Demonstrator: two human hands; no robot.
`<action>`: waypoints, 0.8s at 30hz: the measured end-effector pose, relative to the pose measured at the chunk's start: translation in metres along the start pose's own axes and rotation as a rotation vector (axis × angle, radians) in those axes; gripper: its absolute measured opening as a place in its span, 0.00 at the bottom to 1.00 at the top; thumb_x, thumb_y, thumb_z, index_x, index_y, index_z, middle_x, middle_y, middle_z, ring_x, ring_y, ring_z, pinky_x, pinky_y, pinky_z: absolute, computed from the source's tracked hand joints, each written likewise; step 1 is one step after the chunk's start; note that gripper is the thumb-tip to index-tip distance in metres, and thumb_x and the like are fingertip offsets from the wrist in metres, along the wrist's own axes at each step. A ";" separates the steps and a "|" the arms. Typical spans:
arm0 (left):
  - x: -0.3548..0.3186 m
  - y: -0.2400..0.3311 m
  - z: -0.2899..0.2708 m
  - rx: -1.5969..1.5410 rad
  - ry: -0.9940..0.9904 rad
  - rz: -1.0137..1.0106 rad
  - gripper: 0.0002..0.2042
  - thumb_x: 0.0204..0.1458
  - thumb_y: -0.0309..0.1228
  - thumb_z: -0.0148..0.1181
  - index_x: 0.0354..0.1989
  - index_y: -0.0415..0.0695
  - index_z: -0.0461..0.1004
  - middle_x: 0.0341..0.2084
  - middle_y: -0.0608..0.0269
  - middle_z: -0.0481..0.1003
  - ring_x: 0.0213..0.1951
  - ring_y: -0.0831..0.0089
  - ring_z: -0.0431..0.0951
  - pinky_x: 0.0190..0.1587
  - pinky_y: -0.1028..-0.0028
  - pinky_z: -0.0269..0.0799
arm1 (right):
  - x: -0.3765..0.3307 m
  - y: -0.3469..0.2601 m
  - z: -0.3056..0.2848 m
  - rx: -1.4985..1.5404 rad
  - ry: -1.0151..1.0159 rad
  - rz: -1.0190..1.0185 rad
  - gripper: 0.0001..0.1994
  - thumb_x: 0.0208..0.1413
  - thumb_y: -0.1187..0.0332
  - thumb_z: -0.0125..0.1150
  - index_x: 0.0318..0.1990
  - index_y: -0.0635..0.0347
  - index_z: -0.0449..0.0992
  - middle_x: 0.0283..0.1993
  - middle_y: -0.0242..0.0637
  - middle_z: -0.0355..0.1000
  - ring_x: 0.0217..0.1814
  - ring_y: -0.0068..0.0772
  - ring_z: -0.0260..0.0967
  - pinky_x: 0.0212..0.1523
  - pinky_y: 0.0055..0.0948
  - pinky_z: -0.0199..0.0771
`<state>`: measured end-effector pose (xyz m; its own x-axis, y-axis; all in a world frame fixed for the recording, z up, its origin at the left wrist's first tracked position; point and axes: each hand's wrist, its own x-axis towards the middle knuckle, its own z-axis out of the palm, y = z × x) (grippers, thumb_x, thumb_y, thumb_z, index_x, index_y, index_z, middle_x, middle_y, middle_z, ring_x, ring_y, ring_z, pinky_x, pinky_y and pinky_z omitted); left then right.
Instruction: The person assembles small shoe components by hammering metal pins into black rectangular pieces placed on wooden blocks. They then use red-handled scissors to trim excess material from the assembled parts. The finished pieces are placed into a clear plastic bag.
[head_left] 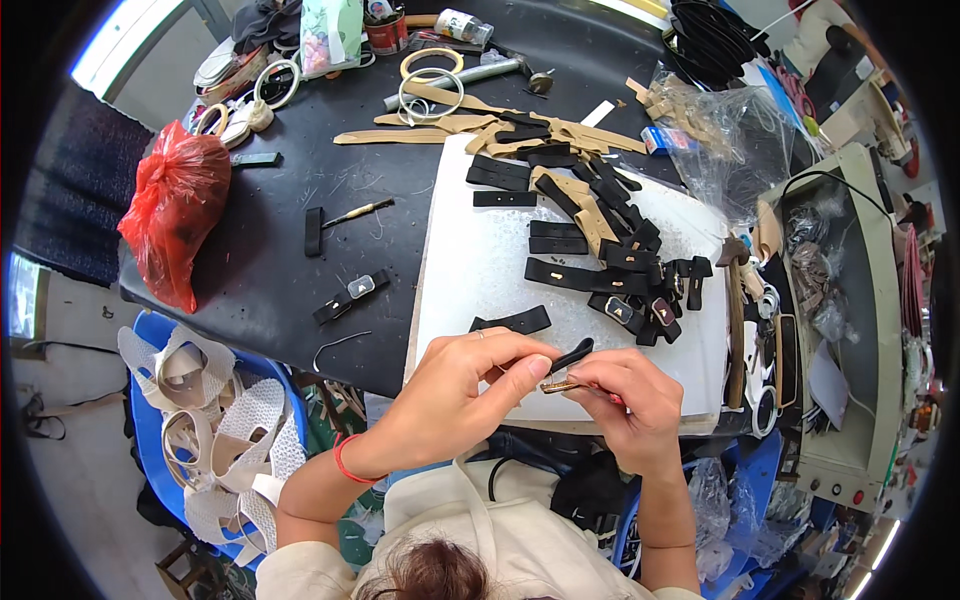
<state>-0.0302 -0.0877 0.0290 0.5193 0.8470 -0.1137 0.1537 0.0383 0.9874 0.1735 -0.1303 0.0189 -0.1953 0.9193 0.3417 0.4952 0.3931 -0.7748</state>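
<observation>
Over the near edge of the white board [450, 270], my left hand [470, 380] pinches a folded black strap [573, 354] between thumb and forefinger. Close against it, my right hand [632, 395] has its fingers closed round a small gold-coloured metal piece [560, 386], seen edge-on just below the strap. A bit of red shows in the right palm; its kind is hidden. Just beyond my hands lie a loose black strap [520, 321] and a pile of black straps [570, 275], several with metal buckles [617, 309]. Tan straps [600, 225] are mixed in.
Left on the black table are a strap with a buckle [360, 287], an awl [360, 213] and a red plastic bag [180, 210]. A blue bin [290, 395] of white straps stands lower left. Rings [432, 95] and a metal rod [470, 82] lie at the back; clear plastic [745, 150] right.
</observation>
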 end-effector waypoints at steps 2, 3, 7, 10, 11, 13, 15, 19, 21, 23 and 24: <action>0.001 0.003 -0.003 0.042 -0.026 0.003 0.11 0.58 0.28 0.56 0.45 0.36 0.77 0.30 0.59 0.77 0.30 0.79 0.77 0.33 0.79 0.73 | 0.001 0.001 -0.001 0.018 -0.020 0.014 0.15 0.40 0.84 0.66 0.38 0.62 0.79 0.36 0.39 0.76 0.33 0.34 0.75 0.32 0.27 0.76; 0.001 0.004 -0.003 0.063 -0.039 0.006 0.11 0.57 0.28 0.57 0.45 0.36 0.77 0.30 0.58 0.78 0.31 0.78 0.77 0.33 0.79 0.73 | 0.002 0.000 -0.002 0.039 -0.026 0.028 0.14 0.40 0.84 0.66 0.38 0.62 0.79 0.35 0.39 0.76 0.33 0.34 0.75 0.32 0.27 0.75; -0.001 -0.006 0.003 0.127 0.009 0.208 0.12 0.51 0.25 0.63 0.43 0.37 0.78 0.33 0.56 0.79 0.30 0.75 0.78 0.33 0.78 0.73 | 0.003 0.003 -0.002 0.036 -0.016 0.028 0.13 0.42 0.84 0.66 0.38 0.63 0.78 0.35 0.39 0.75 0.32 0.31 0.74 0.30 0.26 0.74; -0.006 -0.011 0.012 0.151 0.093 0.238 0.14 0.47 0.24 0.67 0.43 0.37 0.78 0.34 0.56 0.79 0.32 0.74 0.79 0.35 0.78 0.74 | 0.004 0.005 -0.004 0.100 -0.049 0.094 0.12 0.42 0.84 0.66 0.37 0.63 0.79 0.35 0.39 0.75 0.32 0.30 0.74 0.30 0.24 0.73; -0.008 -0.015 0.015 0.171 0.128 0.251 0.14 0.46 0.23 0.67 0.44 0.37 0.78 0.34 0.56 0.79 0.33 0.74 0.79 0.35 0.78 0.74 | 0.005 0.007 -0.002 0.100 -0.048 0.079 0.13 0.42 0.83 0.66 0.38 0.62 0.78 0.35 0.38 0.75 0.31 0.28 0.72 0.29 0.23 0.72; -0.007 -0.017 0.015 0.180 0.127 0.249 0.15 0.46 0.22 0.67 0.44 0.37 0.78 0.34 0.56 0.79 0.35 0.74 0.79 0.37 0.78 0.74 | 0.004 0.013 0.000 0.094 -0.040 0.050 0.13 0.43 0.83 0.67 0.39 0.62 0.78 0.35 0.36 0.75 0.28 0.23 0.70 0.26 0.20 0.69; -0.005 -0.013 0.009 0.165 0.062 0.215 0.15 0.47 0.21 0.66 0.46 0.36 0.77 0.36 0.55 0.79 0.38 0.74 0.79 0.38 0.77 0.75 | 0.003 0.011 0.001 0.151 0.005 0.150 0.15 0.43 0.81 0.68 0.41 0.62 0.77 0.34 0.34 0.75 0.26 0.18 0.65 0.24 0.18 0.64; -0.006 -0.025 0.013 -0.076 0.064 0.186 0.14 0.50 0.26 0.65 0.46 0.38 0.77 0.34 0.56 0.79 0.33 0.69 0.79 0.36 0.74 0.75 | 0.011 -0.001 -0.002 0.565 0.024 0.526 0.18 0.43 0.78 0.71 0.45 0.63 0.75 0.33 0.28 0.73 0.24 0.09 0.56 0.22 0.14 0.55; -0.008 -0.029 0.015 -0.094 0.073 0.194 0.14 0.51 0.26 0.64 0.46 0.39 0.77 0.35 0.56 0.79 0.34 0.70 0.79 0.37 0.74 0.75 | 0.005 0.005 -0.002 0.524 -0.059 0.491 0.16 0.46 0.76 0.71 0.43 0.64 0.75 0.31 0.26 0.72 0.24 0.08 0.57 0.23 0.12 0.55; -0.007 -0.029 0.017 -0.070 0.089 0.195 0.14 0.50 0.25 0.64 0.46 0.39 0.77 0.35 0.56 0.79 0.34 0.70 0.79 0.37 0.75 0.75 | 0.002 0.006 0.002 0.560 -0.034 0.474 0.13 0.48 0.76 0.69 0.41 0.63 0.75 0.29 0.25 0.72 0.24 0.08 0.57 0.24 0.12 0.55; -0.006 -0.028 0.017 -0.056 0.099 0.199 0.14 0.50 0.25 0.64 0.46 0.39 0.77 0.35 0.56 0.79 0.34 0.71 0.79 0.37 0.75 0.75 | 0.001 0.006 0.005 0.576 -0.007 0.490 0.12 0.49 0.75 0.69 0.41 0.63 0.75 0.29 0.25 0.71 0.23 0.08 0.57 0.23 0.12 0.54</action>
<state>-0.0234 -0.1034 -0.0003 0.4492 0.8886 0.0930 0.0077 -0.1079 0.9941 0.1723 -0.1275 0.0124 -0.0731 0.9906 -0.1155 0.0066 -0.1153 -0.9933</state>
